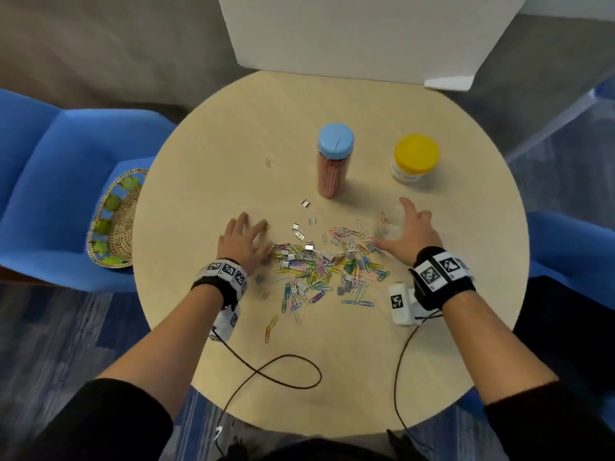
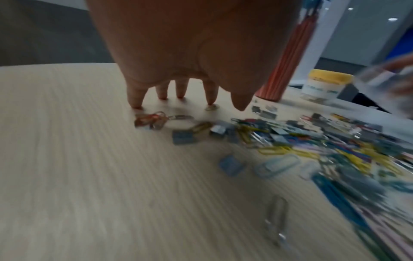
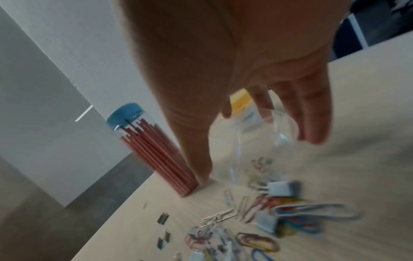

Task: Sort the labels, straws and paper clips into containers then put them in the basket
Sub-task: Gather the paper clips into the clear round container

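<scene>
A heap of coloured paper clips (image 1: 319, 271) (image 2: 312, 141) (image 3: 279, 211), mixed with small metal clips, lies mid-table. My left hand (image 1: 244, 237) (image 2: 223, 95) is at the heap's left edge, fingers spread, tips on the wood. My right hand (image 1: 404, 227) (image 3: 257, 150) hovers over a clear lidless container (image 1: 388, 227) (image 3: 274, 127) at the heap's right edge. Its fingers are straight, and whether they touch the container is blurred. Behind stand a tall blue-lidded jar of red straws (image 1: 332, 161) (image 2: 288, 61) (image 3: 154, 153) and a short yellow-lidded jar (image 1: 414, 161) (image 2: 324, 84) (image 3: 241, 100).
A woven basket (image 1: 109, 202) sits on the blue chair (image 1: 50, 178) left of the round table (image 1: 332, 361). One stray clip (image 1: 268, 163) lies far left of the straw jar. Wrist-camera cables (image 1: 283, 371) loop over the near side. A white board (image 1: 349, 34) stands behind.
</scene>
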A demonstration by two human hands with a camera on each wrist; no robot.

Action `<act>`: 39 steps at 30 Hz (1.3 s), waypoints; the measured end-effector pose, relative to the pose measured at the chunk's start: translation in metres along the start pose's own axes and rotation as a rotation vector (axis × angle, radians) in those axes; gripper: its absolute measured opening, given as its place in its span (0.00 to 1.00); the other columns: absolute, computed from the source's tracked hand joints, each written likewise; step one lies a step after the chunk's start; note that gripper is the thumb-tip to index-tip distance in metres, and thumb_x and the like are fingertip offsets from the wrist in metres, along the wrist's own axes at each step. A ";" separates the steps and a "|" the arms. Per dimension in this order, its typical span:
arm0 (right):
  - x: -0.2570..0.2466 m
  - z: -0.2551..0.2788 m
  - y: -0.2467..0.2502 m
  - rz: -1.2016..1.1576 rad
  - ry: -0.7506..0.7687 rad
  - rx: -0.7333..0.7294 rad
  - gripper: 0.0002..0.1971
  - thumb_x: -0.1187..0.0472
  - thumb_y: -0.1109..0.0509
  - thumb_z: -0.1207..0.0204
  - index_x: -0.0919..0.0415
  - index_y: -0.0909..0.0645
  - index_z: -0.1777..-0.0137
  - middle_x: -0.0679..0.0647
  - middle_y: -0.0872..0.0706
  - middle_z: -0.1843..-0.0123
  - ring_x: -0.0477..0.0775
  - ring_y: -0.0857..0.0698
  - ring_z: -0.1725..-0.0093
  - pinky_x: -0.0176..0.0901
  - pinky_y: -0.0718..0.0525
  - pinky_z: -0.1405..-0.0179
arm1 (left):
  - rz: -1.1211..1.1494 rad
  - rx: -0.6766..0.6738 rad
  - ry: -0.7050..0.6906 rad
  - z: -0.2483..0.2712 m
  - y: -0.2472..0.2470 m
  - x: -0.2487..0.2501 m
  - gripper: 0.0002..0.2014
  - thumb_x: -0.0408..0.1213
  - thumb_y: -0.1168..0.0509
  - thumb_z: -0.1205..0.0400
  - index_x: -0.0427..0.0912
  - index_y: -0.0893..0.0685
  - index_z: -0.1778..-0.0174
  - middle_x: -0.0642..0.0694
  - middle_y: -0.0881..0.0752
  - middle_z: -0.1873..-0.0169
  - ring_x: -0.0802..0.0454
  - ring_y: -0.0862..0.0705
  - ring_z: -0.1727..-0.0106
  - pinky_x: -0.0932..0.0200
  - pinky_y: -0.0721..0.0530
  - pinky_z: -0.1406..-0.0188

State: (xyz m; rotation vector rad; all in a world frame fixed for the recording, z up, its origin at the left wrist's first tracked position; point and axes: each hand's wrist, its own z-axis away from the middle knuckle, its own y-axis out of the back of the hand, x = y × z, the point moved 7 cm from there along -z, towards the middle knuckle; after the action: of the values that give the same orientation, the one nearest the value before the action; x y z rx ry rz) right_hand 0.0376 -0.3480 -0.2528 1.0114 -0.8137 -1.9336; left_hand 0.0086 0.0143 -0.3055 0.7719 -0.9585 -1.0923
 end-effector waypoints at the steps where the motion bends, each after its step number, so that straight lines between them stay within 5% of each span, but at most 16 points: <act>1: -0.018 -0.007 0.000 -0.056 0.049 0.049 0.53 0.43 0.18 0.37 0.45 0.47 0.17 0.61 0.33 0.27 0.71 0.19 0.36 0.59 0.19 0.36 | -0.029 -0.026 -0.006 0.006 -0.007 0.004 0.33 0.65 0.48 0.18 0.60 0.42 0.17 0.44 0.51 0.14 0.38 0.51 0.15 0.33 0.44 0.20; 4: -0.059 -0.024 0.000 -0.158 0.133 0.200 0.50 0.41 0.21 0.34 0.47 0.44 0.16 0.62 0.32 0.27 0.70 0.20 0.36 0.60 0.20 0.34 | -0.056 -0.059 0.019 0.017 -0.019 0.016 0.35 0.64 0.45 0.18 0.62 0.48 0.16 0.46 0.57 0.14 0.40 0.56 0.14 0.30 0.48 0.21; 8: -0.077 -0.046 -0.011 -0.041 0.120 0.235 0.53 0.38 0.22 0.34 0.51 0.47 0.15 0.64 0.31 0.25 0.71 0.21 0.36 0.61 0.22 0.36 | 0.003 0.086 0.077 0.005 0.006 0.028 0.26 0.57 0.43 0.17 0.54 0.29 0.24 0.40 0.33 0.24 0.38 0.33 0.25 0.40 0.26 0.30; 11: -0.075 -0.053 -0.022 0.062 0.102 0.238 0.54 0.37 0.22 0.36 0.54 0.45 0.16 0.63 0.28 0.28 0.68 0.23 0.37 0.58 0.22 0.40 | 0.062 0.152 0.122 -0.023 0.033 0.029 0.23 0.51 0.42 0.16 0.48 0.26 0.25 0.40 0.27 0.29 0.38 0.26 0.31 0.43 0.22 0.36; 17: -0.072 -0.033 -0.044 0.186 0.137 0.229 0.57 0.30 0.25 0.37 0.56 0.46 0.15 0.58 0.27 0.25 0.63 0.26 0.32 0.56 0.26 0.35 | 0.093 0.137 0.049 -0.089 0.061 0.038 0.30 0.45 0.36 0.17 0.45 0.36 0.18 0.40 0.41 0.18 0.40 0.40 0.18 0.43 0.33 0.22; 21: -0.067 -0.029 -0.045 0.136 0.189 0.185 0.60 0.25 0.30 0.36 0.53 0.55 0.13 0.56 0.27 0.22 0.63 0.29 0.28 0.58 0.28 0.30 | -0.054 -0.036 -0.054 -0.118 0.045 0.048 0.36 0.53 0.41 0.15 0.51 0.49 0.14 0.38 0.55 0.15 0.35 0.54 0.15 0.43 0.48 0.17; 26: -0.039 -0.034 -0.034 -0.076 0.091 0.102 0.30 0.47 0.48 0.12 0.59 0.47 0.13 0.63 0.29 0.20 0.63 0.28 0.22 0.53 0.30 0.26 | -0.019 -0.054 -0.214 -0.106 0.030 0.055 0.32 0.48 0.47 0.12 0.45 0.51 0.14 0.41 0.57 0.14 0.39 0.57 0.14 0.47 0.55 0.17; 29: -0.037 -0.016 -0.046 0.042 0.171 0.068 0.26 0.62 0.47 0.12 0.64 0.43 0.15 0.62 0.36 0.16 0.59 0.36 0.18 0.46 0.39 0.19 | -0.010 -0.060 -0.386 -0.082 0.020 0.074 0.30 0.40 0.45 0.12 0.38 0.46 0.14 0.41 0.51 0.14 0.41 0.53 0.14 0.54 0.57 0.18; 31: -0.036 0.000 -0.062 0.135 0.218 0.030 0.29 0.67 0.42 0.15 0.67 0.43 0.15 0.62 0.43 0.13 0.59 0.44 0.15 0.45 0.46 0.16 | 0.011 -0.016 -0.461 -0.070 0.019 0.085 0.29 0.37 0.41 0.15 0.38 0.37 0.17 0.39 0.41 0.16 0.39 0.43 0.17 0.51 0.48 0.17; 34: -0.030 0.024 -0.076 0.179 0.232 0.023 0.29 0.68 0.40 0.17 0.64 0.40 0.16 0.61 0.47 0.13 0.61 0.49 0.14 0.50 0.46 0.15 | 0.087 0.153 -0.386 -0.075 0.037 0.088 0.28 0.31 0.37 0.19 0.43 0.30 0.21 0.38 0.35 0.21 0.39 0.35 0.22 0.43 0.32 0.22; 36: -0.029 0.037 -0.084 0.220 0.267 -0.012 0.28 0.67 0.40 0.17 0.61 0.37 0.17 0.62 0.43 0.15 0.61 0.45 0.15 0.50 0.42 0.16 | 0.068 0.200 -0.321 -0.091 0.045 0.085 0.31 0.28 0.39 0.20 0.42 0.34 0.19 0.37 0.41 0.17 0.37 0.42 0.18 0.43 0.39 0.19; 39: -0.025 0.044 -0.076 0.223 0.264 0.015 0.26 0.62 0.41 0.16 0.59 0.35 0.18 0.59 0.37 0.18 0.60 0.35 0.21 0.51 0.33 0.20 | -0.025 0.052 -0.353 -0.111 0.040 0.089 0.30 0.30 0.44 0.14 0.39 0.44 0.15 0.38 0.50 0.15 0.37 0.50 0.15 0.46 0.49 0.16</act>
State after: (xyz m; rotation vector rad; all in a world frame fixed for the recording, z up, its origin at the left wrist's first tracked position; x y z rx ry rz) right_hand -0.0170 -0.2823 -0.2842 1.1073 -0.7554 -1.5690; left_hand 0.1399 -0.0537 -0.2924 0.6449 -1.2807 -1.2548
